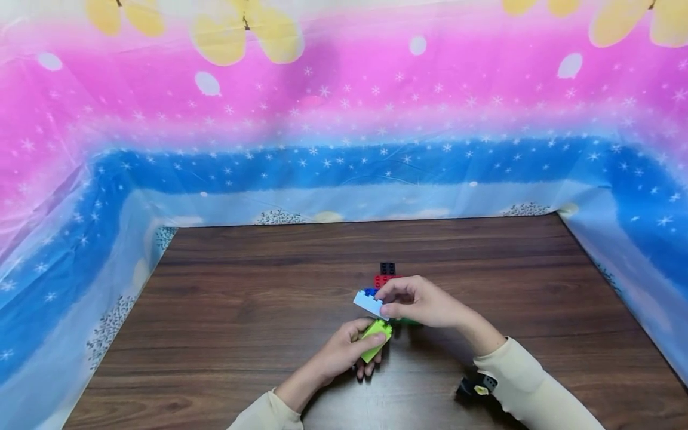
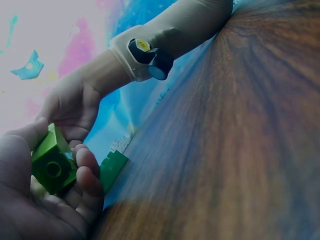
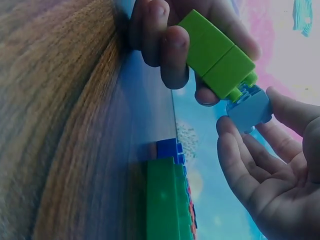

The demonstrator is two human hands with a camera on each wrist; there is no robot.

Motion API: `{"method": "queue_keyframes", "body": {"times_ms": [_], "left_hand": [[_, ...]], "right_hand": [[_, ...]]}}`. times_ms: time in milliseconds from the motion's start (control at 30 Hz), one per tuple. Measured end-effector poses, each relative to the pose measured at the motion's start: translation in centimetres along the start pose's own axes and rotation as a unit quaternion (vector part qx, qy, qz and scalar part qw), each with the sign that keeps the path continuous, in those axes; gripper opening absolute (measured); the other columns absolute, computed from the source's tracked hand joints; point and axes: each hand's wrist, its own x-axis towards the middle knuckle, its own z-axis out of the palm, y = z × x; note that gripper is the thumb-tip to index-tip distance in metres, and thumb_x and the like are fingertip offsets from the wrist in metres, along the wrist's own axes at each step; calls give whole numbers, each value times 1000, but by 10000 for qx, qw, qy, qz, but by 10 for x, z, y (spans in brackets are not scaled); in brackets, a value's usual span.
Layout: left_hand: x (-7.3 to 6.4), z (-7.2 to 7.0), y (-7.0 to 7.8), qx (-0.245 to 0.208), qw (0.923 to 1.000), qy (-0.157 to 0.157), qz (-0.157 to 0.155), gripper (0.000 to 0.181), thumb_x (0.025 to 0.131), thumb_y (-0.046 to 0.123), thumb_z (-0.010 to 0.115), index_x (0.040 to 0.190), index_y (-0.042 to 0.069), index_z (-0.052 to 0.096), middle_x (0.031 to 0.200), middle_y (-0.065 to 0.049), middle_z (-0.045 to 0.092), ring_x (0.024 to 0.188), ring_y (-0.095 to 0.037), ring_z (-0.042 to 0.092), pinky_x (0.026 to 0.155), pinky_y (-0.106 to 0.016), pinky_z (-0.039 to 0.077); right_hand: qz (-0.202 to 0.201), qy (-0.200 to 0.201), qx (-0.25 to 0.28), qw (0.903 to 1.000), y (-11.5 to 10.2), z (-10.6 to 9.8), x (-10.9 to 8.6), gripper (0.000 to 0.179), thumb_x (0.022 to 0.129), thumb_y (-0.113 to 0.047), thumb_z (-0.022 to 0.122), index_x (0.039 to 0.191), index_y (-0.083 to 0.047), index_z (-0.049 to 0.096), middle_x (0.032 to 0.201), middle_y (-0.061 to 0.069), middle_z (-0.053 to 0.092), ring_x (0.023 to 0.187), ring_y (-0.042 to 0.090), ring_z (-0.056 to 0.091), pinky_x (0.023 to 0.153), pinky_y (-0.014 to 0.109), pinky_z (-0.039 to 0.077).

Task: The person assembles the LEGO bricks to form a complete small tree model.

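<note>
My left hand (image 1: 344,349) grips a lime-green toy building-brick piece (image 1: 375,343), its thumb lying across the top face. In the right wrist view the lime-green piece (image 3: 220,57) shows a seam across its middle and studs at one end. My right hand (image 1: 424,301) pinches a light blue brick (image 1: 368,303) between thumb and fingers, tilted just beyond the lime-green one. At the studded end of the lime-green piece, the light blue brick (image 3: 249,110) meets or nearly meets it. From the left wrist, a hollow tube shows in the lime-green underside (image 2: 54,169).
Behind my right hand on the wooden table (image 1: 242,286) stand more bricks: black (image 1: 387,268), red (image 1: 381,280), blue (image 1: 371,291) and green (image 3: 162,200). A black wrist camera (image 1: 475,385) sits on the right sleeve. A patterned cloth (image 1: 344,167) borders the table at back and sides.
</note>
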Motion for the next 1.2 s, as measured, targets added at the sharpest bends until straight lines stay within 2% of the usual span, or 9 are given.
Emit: {"method": "queue_keyframes", "body": {"times_ms": [133,300,500,733,933,1100,1200], "left_hand": [[1,0,0,170,9998,71,-63,29,107,27,61,108,-2,61,75,-2,64,54,-9,53,45,-19,45],[1,0,0,339,9993,57,-129,35,107,28,61,100,-7,61,72,0,62,52,-7,48,44,-18,38],[1,1,0,288,9993,119,-195,31,107,28,61,104,-3,61,73,-1,62,52,-7,48,44,-18,38],[2,1,0,69,9991,366,-215,25,107,29,61,107,3,59,73,-1,62,51,-7,48,43,-17,38],[2,1,-1,26,9985,500,-207,28,107,28,62,113,1,59,74,-2,62,52,-7,48,43,-17,39],[1,2,-1,12,9981,597,-138,34,107,26,62,121,-4,59,75,-3,61,53,-8,49,44,-17,40],[1,2,-1,67,9981,601,-136,35,106,27,63,121,-5,59,74,-3,62,53,-8,49,44,-17,40]], "right_hand": [[-52,-103,47,9999,-2,2,0,18,103,-13,70,118,-5,72,108,5,73,92,19,66,82,30,59],[-9,-83,-84,9999,-5,6,-2,17,102,-14,72,117,-6,73,106,3,74,90,19,67,79,30,59],[50,150,-88,9998,-2,12,-5,16,102,-13,71,117,-7,71,106,3,73,96,19,68,81,30,59],[-42,607,-86,9981,0,20,-5,14,102,-12,72,114,-6,71,103,7,72,90,20,68,74,28,57],[-115,796,124,9967,5,24,-3,13,101,-8,71,113,-4,71,102,8,71,88,19,67,73,27,56],[-132,843,398,9956,8,27,-2,14,102,-6,68,114,1,69,102,11,72,88,18,67,74,26,58],[-79,858,525,9949,9,28,-3,14,101,-5,68,114,2,68,102,13,71,88,17,68,74,26,58]]}}
